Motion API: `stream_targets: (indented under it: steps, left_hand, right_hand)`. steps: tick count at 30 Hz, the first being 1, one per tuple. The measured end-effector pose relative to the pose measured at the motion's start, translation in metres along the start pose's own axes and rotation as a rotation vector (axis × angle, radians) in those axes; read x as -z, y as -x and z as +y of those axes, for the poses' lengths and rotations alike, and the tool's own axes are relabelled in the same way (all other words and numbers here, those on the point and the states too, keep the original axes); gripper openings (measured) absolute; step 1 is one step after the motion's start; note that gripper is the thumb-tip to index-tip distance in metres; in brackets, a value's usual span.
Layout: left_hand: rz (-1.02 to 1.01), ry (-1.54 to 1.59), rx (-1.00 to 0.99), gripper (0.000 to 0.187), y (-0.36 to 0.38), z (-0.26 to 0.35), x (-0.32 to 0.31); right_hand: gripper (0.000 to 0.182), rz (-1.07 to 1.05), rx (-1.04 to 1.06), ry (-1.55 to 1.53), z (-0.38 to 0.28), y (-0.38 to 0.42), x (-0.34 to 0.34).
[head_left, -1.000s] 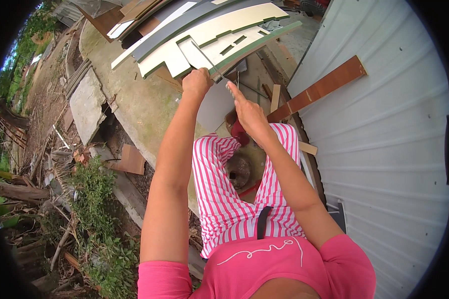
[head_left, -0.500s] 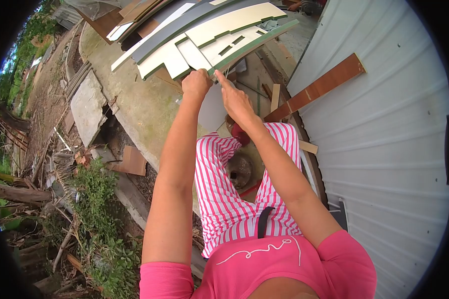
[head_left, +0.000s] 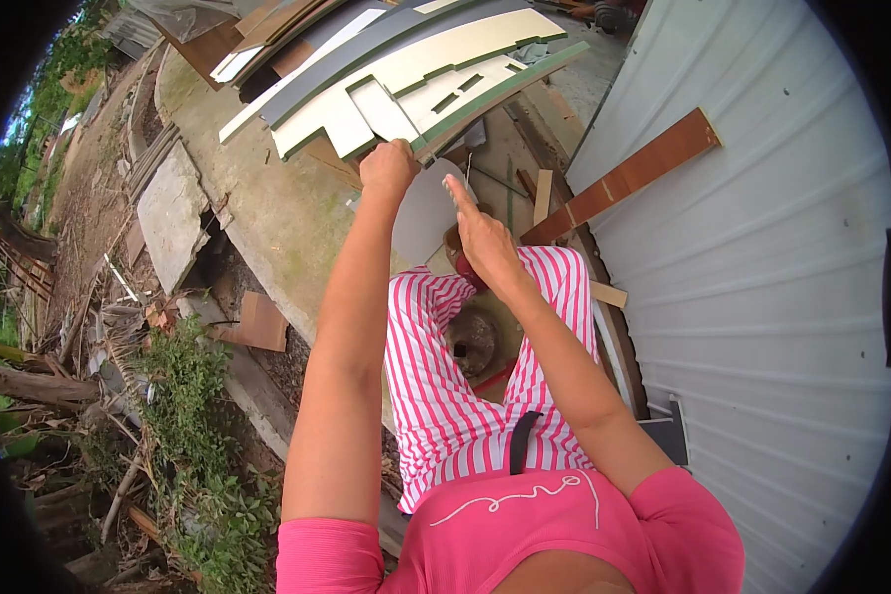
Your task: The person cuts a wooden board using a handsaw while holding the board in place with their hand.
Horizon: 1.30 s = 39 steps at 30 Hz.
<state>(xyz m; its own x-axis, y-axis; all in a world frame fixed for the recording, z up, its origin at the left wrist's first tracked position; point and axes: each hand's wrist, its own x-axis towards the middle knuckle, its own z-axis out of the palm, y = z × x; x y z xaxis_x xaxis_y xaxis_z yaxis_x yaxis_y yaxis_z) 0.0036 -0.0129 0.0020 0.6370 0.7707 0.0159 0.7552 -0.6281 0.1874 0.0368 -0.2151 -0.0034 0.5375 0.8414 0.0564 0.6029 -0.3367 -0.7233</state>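
Note:
A cream-coloured board [head_left: 342, 111] with green edges, step-shaped cut-outs and small slots lies across the top of the view. My left hand [head_left: 388, 168] is closed at its near edge and grips it there. Lower and to the right, my right hand [head_left: 487, 243] is closed, the index finger stretched along a slim greyish thing whose kind I cannot make out. That hand is apart from the board. A rounded white surface [head_left: 421, 223] shows beneath and between the two hands.
More boards [head_left: 267, 45] are stacked behind on the concrete slab [head_left: 257, 198]. A brown plank [head_left: 629, 178] leans against the corrugated metal wall [head_left: 752, 257] at right. Broken concrete [head_left: 171, 213] and plants [head_left: 193, 396] lie to the left.
My right hand has drawn back from the board's edge, down and slightly to the right. My left hand stays at the edge, and the board has barely shifted.

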Motion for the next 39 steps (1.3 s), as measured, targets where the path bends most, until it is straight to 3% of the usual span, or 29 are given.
stream_targets:
  steps: [10,21,23,27,29,39]
  left_hand:
    - [-0.058,-0.008,0.016,0.023,0.001,0.004,0.005]
    - [-0.047,0.019,0.026,0.028,0.002,0.002,0.006]
    - [-0.040,-0.028,-0.023,0.020,0.005,0.005,0.009]
    - [-0.045,-0.022,-0.016,0.020,0.005,0.006,0.011]
    - [-0.050,-0.015,-0.020,0.020,0.003,0.004,0.008]
    - [-0.039,0.009,0.004,0.025,-0.003,-0.001,0.000]
  right_hand:
    - [0.059,0.086,0.058,-0.056,0.035,0.057,-0.012]
    - [0.058,0.091,0.079,-0.086,0.038,0.059,-0.012]
    - [0.055,-0.047,-0.005,-0.046,0.033,0.059,-0.006]
    - [0.055,-0.071,-0.034,-0.022,0.033,0.059,-0.009]
    - [0.059,0.072,0.069,-0.087,0.036,0.059,-0.014]
    - [0.058,0.064,0.052,-0.077,0.038,0.059,-0.015]
